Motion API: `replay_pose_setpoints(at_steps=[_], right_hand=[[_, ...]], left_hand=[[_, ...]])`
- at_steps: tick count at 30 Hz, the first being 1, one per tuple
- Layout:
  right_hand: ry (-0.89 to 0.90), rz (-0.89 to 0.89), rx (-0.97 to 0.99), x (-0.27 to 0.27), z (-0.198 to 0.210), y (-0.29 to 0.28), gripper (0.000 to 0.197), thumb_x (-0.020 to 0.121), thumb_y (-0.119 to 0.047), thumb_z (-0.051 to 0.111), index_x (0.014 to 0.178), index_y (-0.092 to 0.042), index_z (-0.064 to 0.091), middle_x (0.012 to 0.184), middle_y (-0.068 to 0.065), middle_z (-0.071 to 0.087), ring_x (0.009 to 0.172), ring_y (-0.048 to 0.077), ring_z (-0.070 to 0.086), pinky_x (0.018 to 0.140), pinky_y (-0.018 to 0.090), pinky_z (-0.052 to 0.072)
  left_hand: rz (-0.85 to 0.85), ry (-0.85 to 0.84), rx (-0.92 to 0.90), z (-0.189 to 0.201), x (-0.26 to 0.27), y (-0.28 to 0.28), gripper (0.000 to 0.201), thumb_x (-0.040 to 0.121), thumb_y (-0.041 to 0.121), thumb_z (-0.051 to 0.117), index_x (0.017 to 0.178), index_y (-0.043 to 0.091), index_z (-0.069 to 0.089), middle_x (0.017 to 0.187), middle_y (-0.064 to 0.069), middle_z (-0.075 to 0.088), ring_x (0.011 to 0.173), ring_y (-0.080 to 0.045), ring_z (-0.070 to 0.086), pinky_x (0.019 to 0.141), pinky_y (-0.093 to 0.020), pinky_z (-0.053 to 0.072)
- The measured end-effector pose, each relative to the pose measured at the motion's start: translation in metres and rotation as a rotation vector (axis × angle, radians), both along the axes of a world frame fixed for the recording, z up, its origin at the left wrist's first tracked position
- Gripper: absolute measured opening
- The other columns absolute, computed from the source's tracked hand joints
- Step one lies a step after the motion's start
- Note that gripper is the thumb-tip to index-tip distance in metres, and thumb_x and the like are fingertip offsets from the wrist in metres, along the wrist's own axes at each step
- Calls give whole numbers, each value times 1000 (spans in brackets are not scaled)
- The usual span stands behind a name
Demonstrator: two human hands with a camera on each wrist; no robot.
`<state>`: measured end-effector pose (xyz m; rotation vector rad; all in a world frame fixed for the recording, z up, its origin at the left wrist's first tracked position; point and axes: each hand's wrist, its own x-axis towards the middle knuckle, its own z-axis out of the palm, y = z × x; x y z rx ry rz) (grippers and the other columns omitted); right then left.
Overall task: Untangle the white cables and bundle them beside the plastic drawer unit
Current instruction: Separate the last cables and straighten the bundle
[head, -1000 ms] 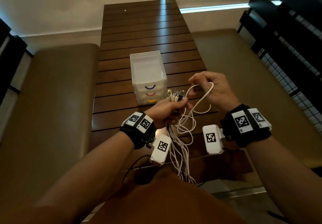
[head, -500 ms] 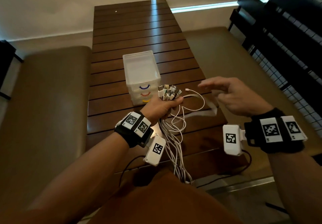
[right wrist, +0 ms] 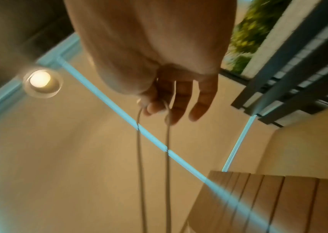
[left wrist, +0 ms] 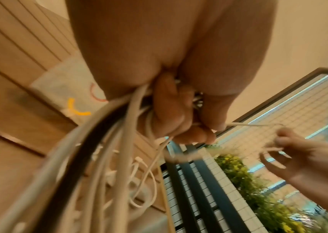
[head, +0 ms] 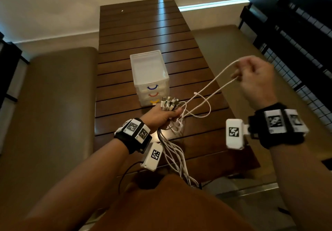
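Note:
My left hand (head: 161, 115) grips a bunch of white cables (head: 172, 151) near their plugs (head: 169, 102), just in front of the clear plastic drawer unit (head: 150, 77). The loose ends hang down off the table's near edge. My right hand (head: 251, 76) is raised to the right and pinches a loop of one white cable (head: 213, 83), stretched taut from the bunch. In the left wrist view the left hand (left wrist: 181, 113) curls round the cables (left wrist: 119, 165). In the right wrist view two strands (right wrist: 167, 149) run down from the right hand (right wrist: 159, 104).
The slatted dark wooden table (head: 143, 29) stretches away ahead. Brown padded benches (head: 50, 96) flank it on both sides. A dark metal grille (head: 296, 33) stands at the right. A black cord (head: 125, 173) hangs from my left wrist.
My right hand had let go and opened half a second ago; now it has taken one cable's loop and pulled it up and to the right. The left hand stays on the bunch.

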<state>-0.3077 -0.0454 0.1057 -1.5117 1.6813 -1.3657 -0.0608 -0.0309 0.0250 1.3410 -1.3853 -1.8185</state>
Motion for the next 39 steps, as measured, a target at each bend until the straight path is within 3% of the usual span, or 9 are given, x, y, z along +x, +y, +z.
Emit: replay_pose_setpoints(at_steps=[6, 10, 13, 18, 24, 27, 30, 34, 39], right_hand=[[307, -87, 151, 8, -19, 9, 37, 93, -6, 53, 128, -18, 55, 123, 1, 52, 110, 6, 46, 92, 14, 35], [669, 421, 209, 49, -33, 25, 40, 91, -24, 57, 131, -26, 53, 130, -6, 53, 124, 11, 44, 112, 37, 30], [603, 639, 369, 61, -39, 30, 15, 95, -38, 54, 97, -33, 68, 83, -22, 61, 86, 4, 59, 83, 31, 45], [291, 265, 119, 31, -30, 15, 22, 98, -21, 51, 84, -16, 68, 70, -5, 61, 60, 2, 51, 57, 19, 38], [266, -37, 115, 2, -22, 14, 17, 98, -21, 52, 104, -13, 66, 99, 10, 63, 89, 17, 57, 76, 34, 48], [562, 139, 191, 22, -34, 24, 50, 92, -22, 58, 139, -22, 44, 134, -1, 43, 121, 13, 43, 103, 31, 35], [868, 435, 342, 45, -45, 30, 34, 95, -30, 52, 129, -31, 53, 129, -5, 52, 127, 14, 41, 116, 51, 18], [583, 457, 304, 39, -50, 26, 20, 97, -30, 50, 92, -29, 69, 80, -11, 66, 81, 12, 61, 83, 40, 49], [228, 184, 85, 18, -33, 22, 17, 96, -20, 56, 92, -16, 71, 69, -10, 62, 66, 12, 58, 63, 21, 46]], left_hand=[[73, -55, -20, -1, -4, 2, 21, 96, 21, 55, 77, 15, 59, 61, 2, 50, 44, -9, 31, 41, -21, 22], [35, -70, -85, 4, -13, 2, 12, 94, 19, 59, 86, 10, 59, 60, 0, 49, 44, -11, 32, 42, -22, 25], [0, -72, -125, 8, -17, 3, 10, 93, 17, 58, 90, 8, 59, 63, -3, 45, 44, -11, 32, 41, -23, 25], [-26, -67, -75, 5, -12, -1, 20, 95, 25, 57, 85, 9, 62, 70, -8, 52, 49, -14, 36, 46, -24, 26], [51, -133, -61, -10, -11, -3, 20, 95, 20, 58, 77, 12, 60, 70, -9, 54, 47, -14, 35, 45, -25, 26], [-5, -152, -160, -6, -22, -5, 9, 93, 7, 59, 84, 7, 62, 70, -2, 59, 47, -5, 48, 46, -18, 37], [-61, -139, -231, -6, -29, -6, 20, 88, -1, 61, 78, 16, 65, 72, 4, 63, 62, -3, 57, 59, -19, 44], [-58, -143, -172, -5, -22, -4, 15, 93, 21, 61, 79, 19, 65, 64, -1, 56, 45, -10, 39, 43, -23, 30], [-83, -162, -93, -7, -13, -7, 18, 94, 24, 58, 81, 13, 62, 78, -12, 59, 46, -12, 34, 45, -25, 27]])
